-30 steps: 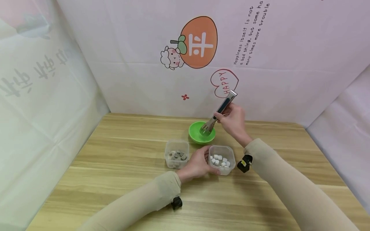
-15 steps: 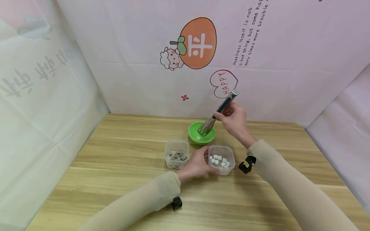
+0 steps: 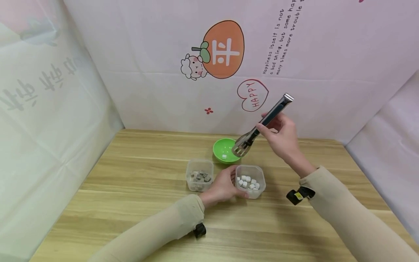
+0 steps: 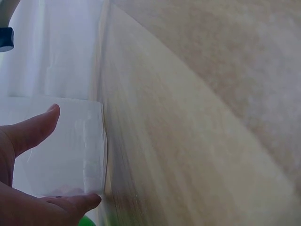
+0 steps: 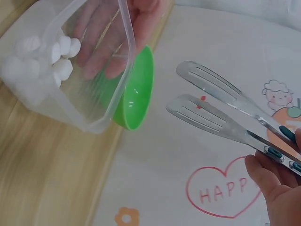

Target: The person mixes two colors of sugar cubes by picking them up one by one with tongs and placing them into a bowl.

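Note:
My right hand (image 3: 284, 140) grips a pair of metal tongs (image 3: 274, 112) by the handle. Their slotted heads overlap the right rim of a green bowl (image 3: 218, 148). In the right wrist view the two tong heads (image 5: 207, 117) stand apart with nothing between them. One white cube (image 3: 224, 157) lies in the bowl. With thumb and fingers on its sides, my left hand (image 3: 222, 187) holds a clear plastic container (image 3: 254, 195) on the table. Several white cubes (image 3: 252, 186) lie inside it. The left wrist view shows thumb and fingers at the container's walls (image 4: 61, 155).
Left of my left hand stands another clear container (image 3: 200, 187) with several greyish cubes (image 3: 200, 177). A printed white cloth (image 3: 157, 98) rises behind the wooden table (image 3: 137, 189), and more cloth hangs at both sides.
The tongs have moved up and to the right with my right hand, from inside the bowl to its right rim. A white cube has come into view in the bowl. My left hand stays put.

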Available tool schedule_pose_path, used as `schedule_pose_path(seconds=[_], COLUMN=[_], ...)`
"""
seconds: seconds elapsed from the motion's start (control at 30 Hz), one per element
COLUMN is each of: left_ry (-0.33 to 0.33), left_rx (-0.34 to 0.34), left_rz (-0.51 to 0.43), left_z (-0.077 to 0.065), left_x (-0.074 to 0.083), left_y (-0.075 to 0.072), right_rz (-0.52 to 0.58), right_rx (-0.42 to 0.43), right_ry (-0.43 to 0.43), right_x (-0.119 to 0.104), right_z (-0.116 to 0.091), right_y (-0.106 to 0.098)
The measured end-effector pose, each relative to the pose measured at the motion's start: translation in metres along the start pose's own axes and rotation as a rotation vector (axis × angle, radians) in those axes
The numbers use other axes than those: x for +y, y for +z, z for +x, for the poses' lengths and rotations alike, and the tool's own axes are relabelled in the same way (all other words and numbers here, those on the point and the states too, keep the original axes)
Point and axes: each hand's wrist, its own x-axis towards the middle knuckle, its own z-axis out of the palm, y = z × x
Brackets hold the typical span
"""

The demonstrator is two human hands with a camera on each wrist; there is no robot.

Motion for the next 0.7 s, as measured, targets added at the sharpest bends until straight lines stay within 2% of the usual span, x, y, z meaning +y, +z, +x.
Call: schedule_pose_path(seconds=[0.13,0.37,0.7], left_ry=[-0.016,-0.02,0.001], left_rx=[-0.003,-0.003,-0.009], left_rz=[0.007,0.009,-0.01], left_z=[0.0,0.0,0.001], left_x=[0.0,0.001,0.001], left_y=[0.0,0.001,0.0], right_rz=[0.009,-0.019,-0.127], right_rx=[-0.009,0.012,-0.009], right_ry=[-0.004,-0.064,-0.112], right_x=[-0.008,-0.015,-0.013], right_z=[-0.009,-0.024,-0.044], right_y=[-0.008,-0.02,-0.027])
